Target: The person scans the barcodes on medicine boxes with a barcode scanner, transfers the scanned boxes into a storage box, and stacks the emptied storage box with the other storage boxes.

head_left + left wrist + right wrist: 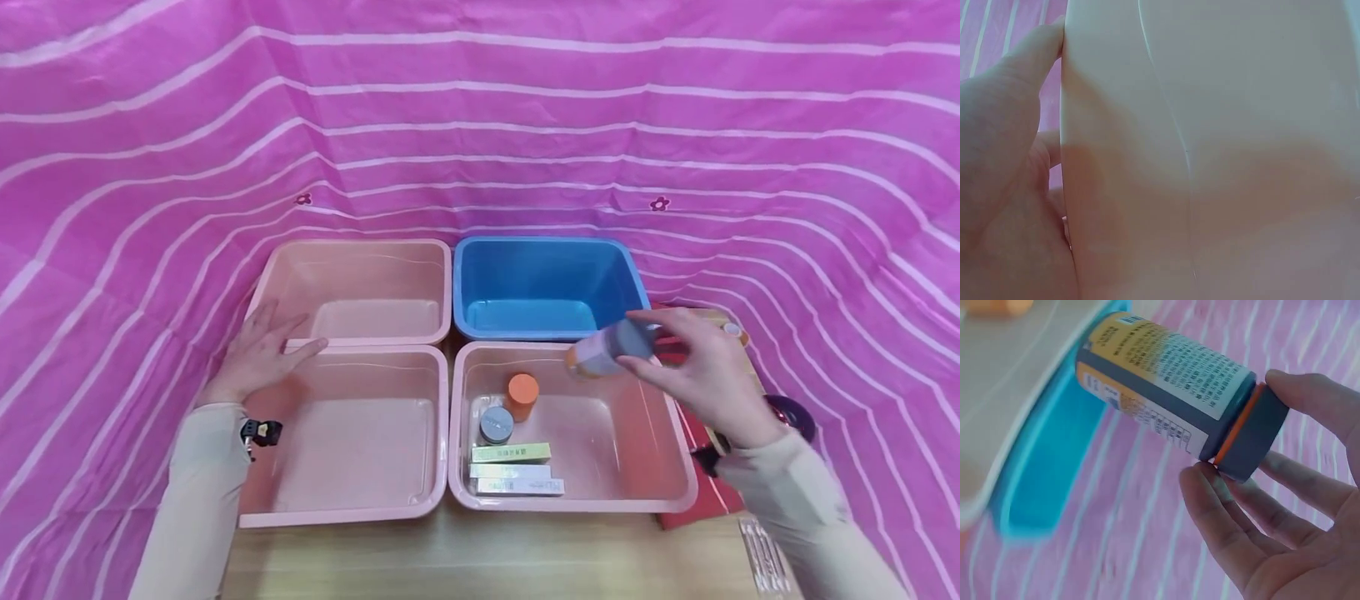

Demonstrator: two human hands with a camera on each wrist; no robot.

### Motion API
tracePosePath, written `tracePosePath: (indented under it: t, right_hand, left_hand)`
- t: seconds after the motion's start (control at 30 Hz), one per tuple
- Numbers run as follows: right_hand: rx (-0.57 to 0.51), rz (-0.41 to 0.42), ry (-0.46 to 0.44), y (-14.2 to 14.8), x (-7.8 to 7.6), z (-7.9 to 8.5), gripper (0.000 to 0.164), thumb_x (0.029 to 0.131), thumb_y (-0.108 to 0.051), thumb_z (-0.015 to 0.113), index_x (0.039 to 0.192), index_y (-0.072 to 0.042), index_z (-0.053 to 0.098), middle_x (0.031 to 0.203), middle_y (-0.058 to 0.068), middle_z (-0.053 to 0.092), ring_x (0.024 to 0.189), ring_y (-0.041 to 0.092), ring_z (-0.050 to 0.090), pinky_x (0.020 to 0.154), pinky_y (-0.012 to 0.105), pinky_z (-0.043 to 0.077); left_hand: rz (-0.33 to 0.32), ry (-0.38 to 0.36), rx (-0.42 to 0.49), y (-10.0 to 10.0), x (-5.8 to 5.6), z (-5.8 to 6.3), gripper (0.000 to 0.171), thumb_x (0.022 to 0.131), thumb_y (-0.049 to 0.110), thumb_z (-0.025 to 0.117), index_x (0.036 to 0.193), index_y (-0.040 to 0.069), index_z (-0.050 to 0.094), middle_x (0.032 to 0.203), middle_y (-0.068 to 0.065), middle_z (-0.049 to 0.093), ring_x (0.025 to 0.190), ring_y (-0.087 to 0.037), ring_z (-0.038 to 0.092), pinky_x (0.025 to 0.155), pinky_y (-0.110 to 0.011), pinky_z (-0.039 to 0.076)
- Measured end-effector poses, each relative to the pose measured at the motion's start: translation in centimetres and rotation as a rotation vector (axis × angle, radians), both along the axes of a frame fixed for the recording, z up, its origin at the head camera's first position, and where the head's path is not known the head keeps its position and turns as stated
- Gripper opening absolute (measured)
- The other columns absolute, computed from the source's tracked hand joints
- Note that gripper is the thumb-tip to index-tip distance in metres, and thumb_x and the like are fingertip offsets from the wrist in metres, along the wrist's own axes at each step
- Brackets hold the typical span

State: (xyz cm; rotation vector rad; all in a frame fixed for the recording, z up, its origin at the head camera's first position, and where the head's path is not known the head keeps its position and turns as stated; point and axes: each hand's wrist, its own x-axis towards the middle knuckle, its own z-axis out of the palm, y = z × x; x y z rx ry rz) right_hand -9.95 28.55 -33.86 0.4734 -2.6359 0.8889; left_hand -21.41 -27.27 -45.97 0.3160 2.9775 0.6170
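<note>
My right hand (708, 375) holds a bottle (600, 350) by its lid, above the back right of the front right pink bin (678, 467). In the right wrist view, thumb and fingertips pinch the dark cap (1252, 434), which has an orange ring; the printed label is yellow and white. The bottle lies tilted, its base towards the bins. My left hand (258, 354) rests with spread fingers at the left rims of the two left pink bins. Inside the front right bin stand an orange-lidded container (522, 392) and a grey-lidded one (496, 425), beside several slim boxes (512, 453).
A blue bin (547, 279) stands behind the front right one. To its left is the back left pink bin (375, 283), with the front left pink bin (352, 450) before it. Right of the bins lie a red item (701, 500) and a clear-wrapped packet (763, 557).
</note>
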Motion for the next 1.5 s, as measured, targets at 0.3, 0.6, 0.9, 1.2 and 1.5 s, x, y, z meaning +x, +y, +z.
tracePosePath:
  t: [0.3,0.6,0.9,1.2,1.5]
  right_hand:
    - [0.028,-0.292,-0.136,9.7,3.9,0.6,0.058,0.079,-0.013,0.090,0.132,-0.006,0.068,0.111,0.004,0.070,0.080,-0.027,0.053,0.058,0.006,0.051]
    - [0.089,-0.266,-0.277,16.3,5.5,-3.2,0.064,0.084,-0.009,0.084,0.139,0.006,0.056,0.117,0.011,0.066,0.083,-0.025,0.048,0.055,0.011,0.053]
    - [0.175,-0.082,-0.297,19.2,4.8,-6.8,0.065,0.069,0.007,0.085,0.129,-0.005,0.062,0.117,-0.004,0.065,0.091,-0.014,0.051,0.067,0.016,0.049]
    - [0.304,-0.029,-0.250,19.9,4.5,-9.1,0.072,0.058,0.011,0.084,0.123,-0.017,0.067,0.116,0.011,0.066,0.102,-0.017,0.042,0.075,0.032,0.051]
    - [0.343,-0.024,-0.209,20.3,4.6,-9.8,0.074,0.055,0.013,0.084,0.121,-0.018,0.068,0.119,0.012,0.068,0.110,-0.024,0.032,0.080,0.034,0.054]
  left_hand:
    - [0.040,-0.008,0.032,-0.1,0.1,0.3,0.083,0.096,0.061,0.058,0.155,0.005,0.042,0.166,-0.036,-0.007,0.150,-0.062,-0.011,0.110,-0.086,0.005]
    - [0.040,-0.016,0.042,0.0,0.0,-0.1,0.083,0.096,0.062,0.059,0.154,0.005,0.044,0.166,-0.038,-0.002,0.150,-0.062,-0.011,0.111,-0.085,0.004]
    - [0.043,0.010,0.049,0.0,0.0,-0.1,0.081,0.095,0.061,0.061,0.152,0.005,0.047,0.167,-0.035,0.004,0.152,-0.059,-0.010,0.112,-0.084,0.005]
    - [0.056,-0.006,0.044,0.0,0.0,-0.1,0.081,0.095,0.062,0.059,0.152,0.006,0.048,0.168,-0.033,0.006,0.152,-0.058,-0.012,0.110,-0.086,0.003]
    - [0.055,-0.008,0.036,-0.2,-0.1,-0.3,0.081,0.095,0.063,0.059,0.152,0.006,0.047,0.168,-0.032,0.006,0.152,-0.059,-0.013,0.109,-0.087,0.004]
